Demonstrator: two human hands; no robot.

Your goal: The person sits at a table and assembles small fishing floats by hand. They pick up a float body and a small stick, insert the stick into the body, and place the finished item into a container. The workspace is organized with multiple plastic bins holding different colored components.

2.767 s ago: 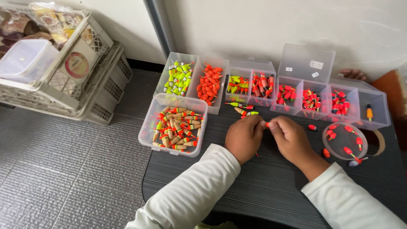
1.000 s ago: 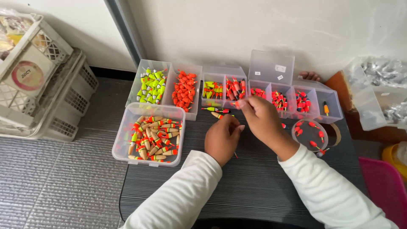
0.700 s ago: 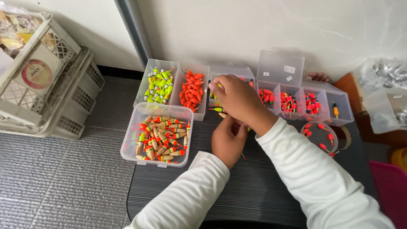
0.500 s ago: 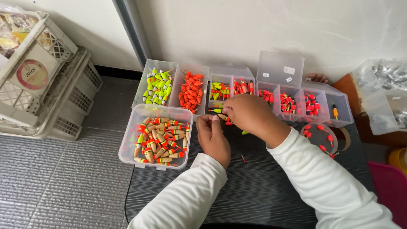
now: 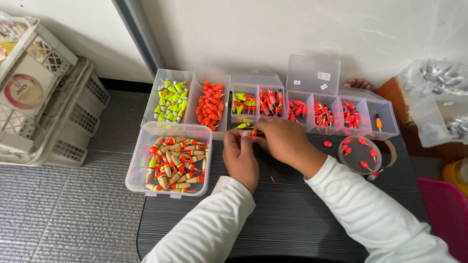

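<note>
White wall fills the far side, with grey ribbed floor [image 5: 53, 214] to the left and a dark ribbed counter [image 5: 292, 219] in the middle carrying the work. Stacked pale plastic crates [image 5: 48, 112] stand on the floor at the far left. Along the far edge of the counter runs a row of clear compartment boxes [image 5: 312, 104] with raised lids, holding small red and orange floats; left of them sit two open clear trays, one with yellow-green floats [image 5: 170, 100], one with plain orange floats [image 5: 210, 103]. Nearer, at the left edge of the counter, a larger clear tub [image 5: 168, 160] holds wood-coloured floats with orange and green tips. A round clear lid [image 5: 360, 155] with a few red floats lies to the right, and a pink object [image 5: 446, 214] sits at the near right corner.

Both arms wear white sleeves. The left hand [image 5: 241, 158] and the right hand [image 5: 282, 141] meet just near of the compartment boxes, fingertips pinched narrowly together around a small float [image 5: 249, 132] with orange, dark and green bands, held between them above the counter. Another yellow-green float [image 5: 242, 125] lies just beyond the fingers. A tiny red piece [image 5: 273, 180] lies on the counter near the left wrist.
</note>
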